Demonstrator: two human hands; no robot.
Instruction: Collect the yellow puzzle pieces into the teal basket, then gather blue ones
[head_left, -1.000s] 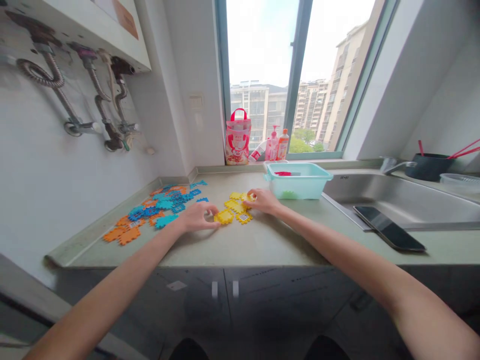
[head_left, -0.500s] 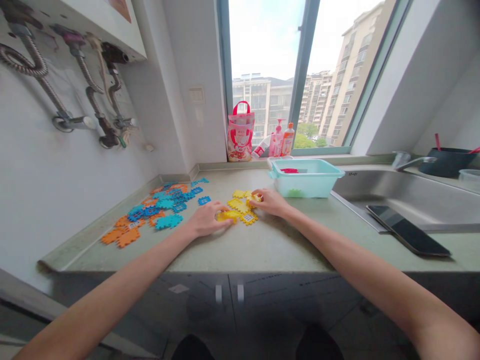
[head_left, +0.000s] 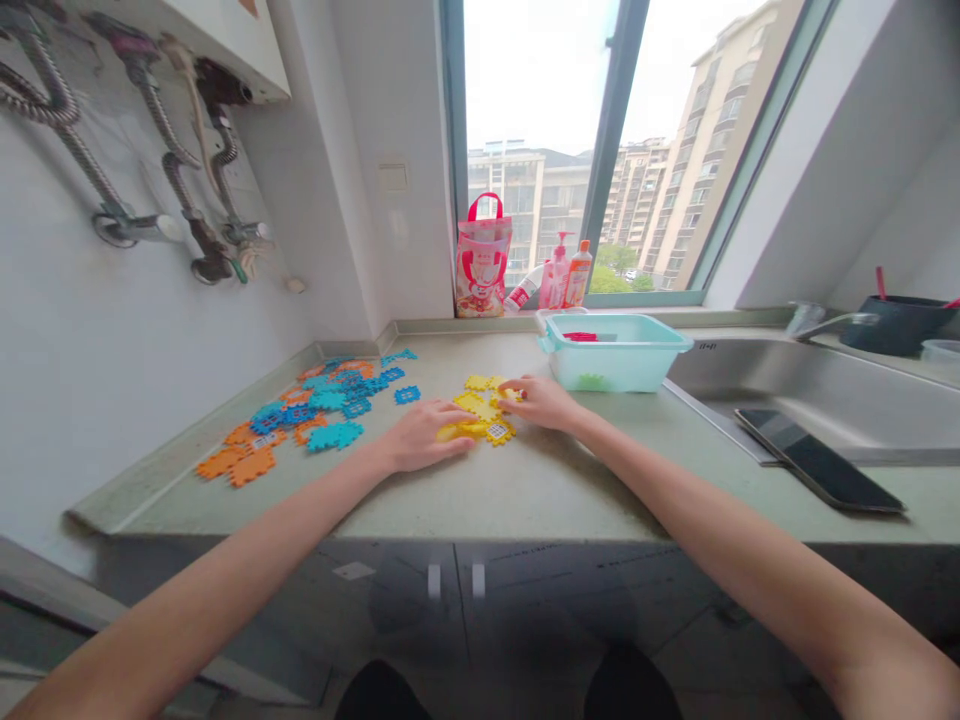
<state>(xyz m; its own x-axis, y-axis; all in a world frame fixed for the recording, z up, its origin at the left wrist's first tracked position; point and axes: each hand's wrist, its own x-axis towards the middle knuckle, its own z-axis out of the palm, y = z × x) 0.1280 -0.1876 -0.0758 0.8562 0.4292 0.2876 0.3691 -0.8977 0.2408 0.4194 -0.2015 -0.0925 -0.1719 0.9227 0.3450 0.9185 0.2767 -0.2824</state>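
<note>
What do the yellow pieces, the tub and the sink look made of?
Yellow pieces: probably moulded plastic, judging by the even bright colour and notched edges; foam isn't ruled out.
Tub: most likely plastic, smooth and semi-translucent; a green patch seems to show through its pale turquoise wall.
Sink: metal, likely stainless steel, with a satin grey sheen and soft reflections.

Teal-framed window (head_left: 616, 120) beyond the grip, daylit, apartment blocks (head_left: 712, 150) outside. White wall (head_left: 112, 350) off left of grip. Pale greenish counter (head_left: 525, 500) underneath, dark cabinets (head_left: 547, 600) below. Steel sink (head_left: 825, 385) right of grip.
</note>
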